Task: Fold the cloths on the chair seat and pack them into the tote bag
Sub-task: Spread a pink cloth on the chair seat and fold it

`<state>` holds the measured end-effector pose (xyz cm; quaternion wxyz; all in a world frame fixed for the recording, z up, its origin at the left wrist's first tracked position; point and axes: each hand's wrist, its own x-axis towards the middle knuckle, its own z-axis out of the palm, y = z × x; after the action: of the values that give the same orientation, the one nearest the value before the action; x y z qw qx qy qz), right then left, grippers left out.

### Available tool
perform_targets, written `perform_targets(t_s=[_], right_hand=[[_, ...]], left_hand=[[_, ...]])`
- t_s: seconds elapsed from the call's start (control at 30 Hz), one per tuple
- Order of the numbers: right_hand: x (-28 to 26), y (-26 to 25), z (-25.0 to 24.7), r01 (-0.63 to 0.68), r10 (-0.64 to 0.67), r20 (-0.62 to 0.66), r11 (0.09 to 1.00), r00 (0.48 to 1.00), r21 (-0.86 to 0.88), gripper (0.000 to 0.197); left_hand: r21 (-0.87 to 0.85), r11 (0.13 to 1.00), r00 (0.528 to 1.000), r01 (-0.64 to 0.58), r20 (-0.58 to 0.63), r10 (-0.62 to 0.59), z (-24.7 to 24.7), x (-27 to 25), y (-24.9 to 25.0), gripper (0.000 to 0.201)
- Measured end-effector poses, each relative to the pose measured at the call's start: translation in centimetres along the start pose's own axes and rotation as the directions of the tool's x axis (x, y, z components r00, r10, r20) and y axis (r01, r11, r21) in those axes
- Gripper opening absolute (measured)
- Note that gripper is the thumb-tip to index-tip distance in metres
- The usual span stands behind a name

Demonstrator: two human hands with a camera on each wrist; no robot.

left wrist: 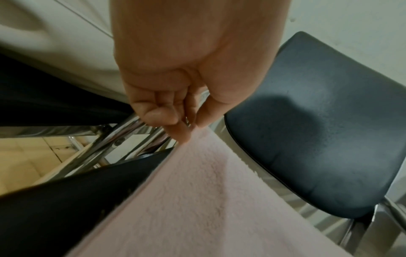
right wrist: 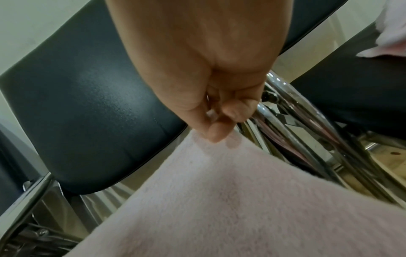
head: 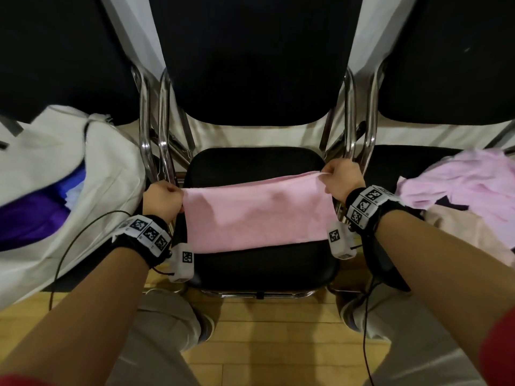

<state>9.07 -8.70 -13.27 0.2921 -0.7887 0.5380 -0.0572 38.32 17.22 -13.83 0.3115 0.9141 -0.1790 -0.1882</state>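
Observation:
A pink cloth (head: 256,215) hangs stretched over the black seat (head: 259,266) of the middle chair. My left hand (head: 163,200) pinches its upper left corner, and my right hand (head: 341,179) pinches its upper right corner a little higher. The left wrist view shows my left hand (left wrist: 186,127) with thumb and fingers closed on the cloth (left wrist: 197,200) corner. In the right wrist view my right hand (right wrist: 219,132) pinches the cloth (right wrist: 230,200) edge. The white tote bag (head: 106,162) lies open on the left chair, with purple and blue fabric (head: 36,215) inside.
A pile of pale pink and beige cloths (head: 459,190) lies on the right chair's seat. Chrome chair legs (head: 156,129) stand between the seats. The middle chair's black backrest (head: 250,57) rises behind the cloth. My knees and the wooden floor (head: 264,330) are below.

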Motion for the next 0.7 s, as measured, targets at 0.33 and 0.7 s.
perform_targets(t_s=[0.33,0.7], right_hand=[[2.7,-1.1,1.3,-0.102,0.102,-0.009,0.994,0.995,0.042,0.018],[1.6,-1.4,2.9,0.05,-0.037,-0.11,0.992,0.993,0.12,0.034]], left_hand=[[0.425,0.9,0.993,-0.098,-0.017,0.116,1.0,1.6,0.8,0.028],[0.228,0.973,0.996,-0.03,-0.072,0.047,2.1,1.3,0.8,0.024]])
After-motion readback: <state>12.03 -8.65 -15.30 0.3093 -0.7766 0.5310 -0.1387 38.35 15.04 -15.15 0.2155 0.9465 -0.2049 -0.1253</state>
